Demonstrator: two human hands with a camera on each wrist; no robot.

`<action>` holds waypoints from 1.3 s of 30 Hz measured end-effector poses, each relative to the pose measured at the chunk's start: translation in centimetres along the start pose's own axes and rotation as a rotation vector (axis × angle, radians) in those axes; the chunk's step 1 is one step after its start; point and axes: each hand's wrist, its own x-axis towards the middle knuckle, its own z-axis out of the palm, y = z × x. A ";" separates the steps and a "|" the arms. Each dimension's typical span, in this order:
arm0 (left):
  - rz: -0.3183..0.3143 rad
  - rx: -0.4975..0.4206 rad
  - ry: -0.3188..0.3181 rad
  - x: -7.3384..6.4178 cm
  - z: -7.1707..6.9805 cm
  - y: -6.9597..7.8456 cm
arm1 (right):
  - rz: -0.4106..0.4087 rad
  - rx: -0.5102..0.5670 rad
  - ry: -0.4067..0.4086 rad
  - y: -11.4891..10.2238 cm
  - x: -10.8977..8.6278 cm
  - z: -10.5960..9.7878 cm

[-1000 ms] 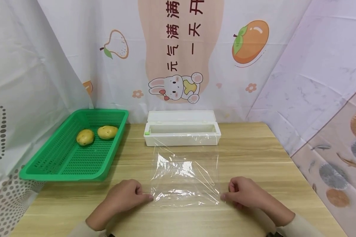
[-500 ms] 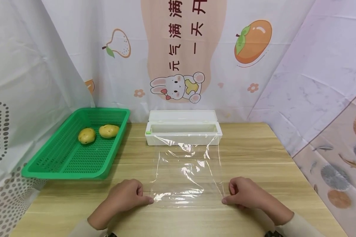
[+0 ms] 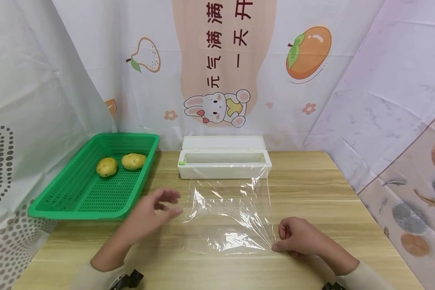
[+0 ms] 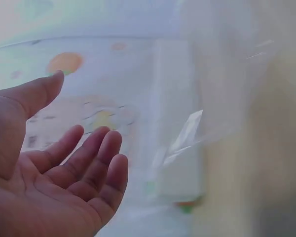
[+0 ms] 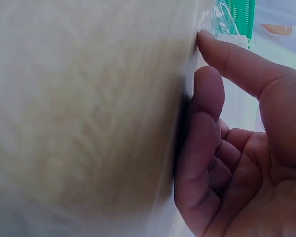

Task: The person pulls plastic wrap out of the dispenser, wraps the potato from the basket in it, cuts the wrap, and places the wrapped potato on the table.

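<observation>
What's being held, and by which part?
The right hand holds the clear film by its near right corner, with the thumb; the left hand holds nothing.

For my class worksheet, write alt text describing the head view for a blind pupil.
A right hand holds a corner of clear film stretching from an open white box over a wooden table; the left hand hovers open beside the film. A green basket with two potatoes sits at left.

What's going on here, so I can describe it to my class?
A person has a sheet of clear film drawn out from an open white box over the table. Their right hand holds its near right corner; their left hand is open and apart from the film. Two potatoes lie in a green basket to the left.
</observation>
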 end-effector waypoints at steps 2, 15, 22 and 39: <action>0.010 0.004 0.030 0.7 -1.9 0.8 | -0.002 -0.002 0.003 -0.1 0.0 0.1; -0.066 -0.156 0.193 8.5 -14.1 1.2 | -0.017 0.001 0.014 0.5 0.1 0.1; -0.036 -0.120 0.198 11.2 -17.2 -0.8 | -0.033 0.007 0.001 0.6 0.1 0.0; -0.216 -0.013 0.129 12.0 -18.3 -6.8 | -0.070 0.035 -0.044 1.1 0.3 -0.6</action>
